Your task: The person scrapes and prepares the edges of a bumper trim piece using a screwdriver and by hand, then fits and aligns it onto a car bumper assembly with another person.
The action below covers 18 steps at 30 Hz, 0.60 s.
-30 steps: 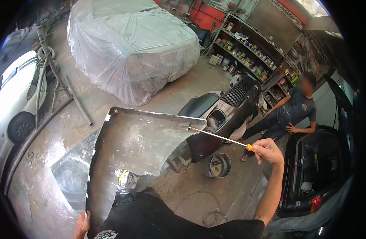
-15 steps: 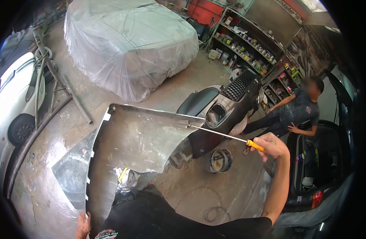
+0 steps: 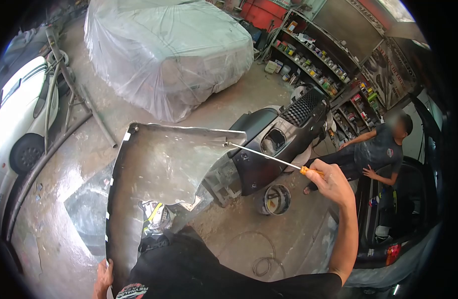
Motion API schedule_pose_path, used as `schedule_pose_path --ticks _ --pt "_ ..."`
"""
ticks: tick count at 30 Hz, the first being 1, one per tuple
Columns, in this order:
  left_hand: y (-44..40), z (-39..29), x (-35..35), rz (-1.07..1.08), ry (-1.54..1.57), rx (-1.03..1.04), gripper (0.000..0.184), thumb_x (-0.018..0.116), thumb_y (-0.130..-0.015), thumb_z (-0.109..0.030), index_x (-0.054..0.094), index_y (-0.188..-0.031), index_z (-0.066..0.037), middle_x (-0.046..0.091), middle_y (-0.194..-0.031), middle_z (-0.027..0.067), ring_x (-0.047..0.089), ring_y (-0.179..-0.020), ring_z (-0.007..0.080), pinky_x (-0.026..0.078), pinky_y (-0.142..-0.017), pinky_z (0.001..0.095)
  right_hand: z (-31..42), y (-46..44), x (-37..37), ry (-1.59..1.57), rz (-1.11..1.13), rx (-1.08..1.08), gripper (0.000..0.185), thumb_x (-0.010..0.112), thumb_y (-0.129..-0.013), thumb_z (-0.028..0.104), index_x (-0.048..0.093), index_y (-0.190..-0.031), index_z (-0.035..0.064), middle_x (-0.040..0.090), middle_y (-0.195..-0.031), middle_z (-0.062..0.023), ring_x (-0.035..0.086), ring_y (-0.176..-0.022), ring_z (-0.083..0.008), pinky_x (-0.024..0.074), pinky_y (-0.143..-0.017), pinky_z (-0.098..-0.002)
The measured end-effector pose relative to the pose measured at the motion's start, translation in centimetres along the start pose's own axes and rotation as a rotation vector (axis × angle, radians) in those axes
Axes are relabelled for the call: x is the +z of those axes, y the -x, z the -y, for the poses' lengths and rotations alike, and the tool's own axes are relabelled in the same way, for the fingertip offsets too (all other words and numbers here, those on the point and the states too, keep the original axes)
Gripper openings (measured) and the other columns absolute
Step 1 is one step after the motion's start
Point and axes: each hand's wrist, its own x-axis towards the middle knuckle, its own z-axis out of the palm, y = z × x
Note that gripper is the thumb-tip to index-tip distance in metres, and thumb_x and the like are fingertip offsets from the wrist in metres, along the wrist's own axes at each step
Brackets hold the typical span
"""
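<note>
A car fender (image 3: pixel 162 159), its bare grey inner side facing up, lies in front of my body. My left hand (image 3: pixel 103 280) is closed on its lower left edge. In my right hand (image 3: pixel 333 184) is a long screwdriver (image 3: pixel 265 156) with an orange handle, wrapped by my fingers. The screwdriver's tip meets a small bracket near the fender's upper right corner; whether a screw sits there is too small to tell. Small white tape pieces line the fender's left edge.
Beyond the fender stands a plastic-covered car (image 3: pixel 169 55). A dark bumper (image 3: pixel 269 149) and a metal can (image 3: pixel 277 199) are on the floor. A person (image 3: pixel 378 149) stands at right beside an open car (image 3: pixel 403 214). Paint shelves (image 3: pixel 313 62) line the back; a white car (image 3: pixel 25 114) is left.
My right hand and the screwdriver have shifted left and slightly up, together with the fender's right corner. The view has turned a little. Both hands keep their hold.
</note>
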Motion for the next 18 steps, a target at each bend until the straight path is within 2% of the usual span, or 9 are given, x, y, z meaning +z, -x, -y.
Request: schedule_pose_path --ticks 4,7,8,11,12,15,18 --pt "0.3 1.4 1.4 -0.113 -0.062 0.146 0.045 0.034 -0.103 -0.035 0.051 -0.082 0.0 0.05 -0.068 0.0222 0.045 -0.064 0.0452 0.035 -0.06 0.0491 0.2 -0.3 -1.0 -0.239 0.199 0.082 0.019 0.062 -0.091 0.018 0.063 -0.095 -0.0001 0.057 -0.072 -0.0162 0.058 -0.062 -0.0293 0.0442 -0.06 -0.0386" --pt "0.8 0.9 0.7 -0.067 -0.006 0.051 0.045 0.035 -0.103 -0.036 0.052 -0.083 0.001 0.051 -0.068 0.0212 0.045 -0.064 0.0435 0.035 -0.06 0.0475 0.2 -0.9 -1.3 -0.059 0.041 -0.169 0.016 0.064 -0.087 0.012 0.063 -0.096 -0.0005 0.06 -0.082 -0.0175 0.058 -0.073 -0.0344 0.0447 -0.065 -0.0394" --pt "0.6 0.3 0.2 -0.038 0.024 0.011 0.045 0.036 -0.102 -0.038 0.052 -0.084 0.001 0.05 -0.068 0.02 0.045 -0.062 0.0406 0.035 -0.059 0.0463 0.6 -1.2 -1.8 0.028 0.04 -0.135 0.018 0.068 -0.083 0.011 0.06 -0.094 -0.0009 0.058 -0.085 -0.0171 0.058 -0.08 -0.0346 0.0453 -0.069 -0.0406" --pt "-0.9 -3.2 -1.2 -0.001 0.183 -0.163 0.048 0.039 -0.101 -0.042 0.052 -0.084 0.0 0.048 -0.065 0.0145 0.043 -0.06 0.0283 0.035 -0.057 0.0419 0.8 -1.8 -1.6 0.234 -0.152 -0.219 0.018 0.069 -0.082 0.006 0.057 -0.094 -0.0011 0.055 -0.081 -0.0154 0.056 -0.074 -0.033 0.0442 -0.065 -0.039" --pt "-0.8 -3.2 -1.1 0.006 0.198 -0.189 0.049 0.04 -0.101 -0.044 0.052 -0.083 0.0 0.047 -0.064 0.0123 0.042 -0.06 0.0244 0.035 -0.056 0.0406 1.2 -1.7 -1.4 0.253 -0.169 -0.184 0.023 0.07 -0.081 0.01 0.054 -0.094 0.0008 0.055 -0.082 -0.0181 0.056 -0.078 -0.039 0.044 -0.067 -0.0418" --pt "0.3 -1.2 -0.3 0.023 0.168 -0.19 0.051 0.042 -0.1 -0.047 0.052 -0.082 0.0 0.045 -0.062 0.0069 0.04 -0.061 0.0161 0.034 -0.055 0.0381 0.7 -1.4 -0.4 0.383 -0.094 -0.087 0.025 0.07 -0.083 0.014 0.054 -0.098 0.0018 0.055 -0.082 -0.0178 0.057 -0.079 -0.0383 0.0439 -0.068 -0.0421" --pt "0.7 -0.9 0.1 0.007 0.192 -0.193 0.05 0.042 -0.1 -0.047 0.052 -0.082 -0.001 0.044 -0.061 0.0061 0.039 -0.06 0.0157 0.033 -0.054 0.0379 0.2 -1.1 -0.2 0.084 0.021 -0.082 0.026 0.066 -0.087 0.019 0.053 -0.101 0.001 0.055 -0.085 -0.0189 0.056 -0.081 -0.0387 0.044 -0.071 -0.0427"
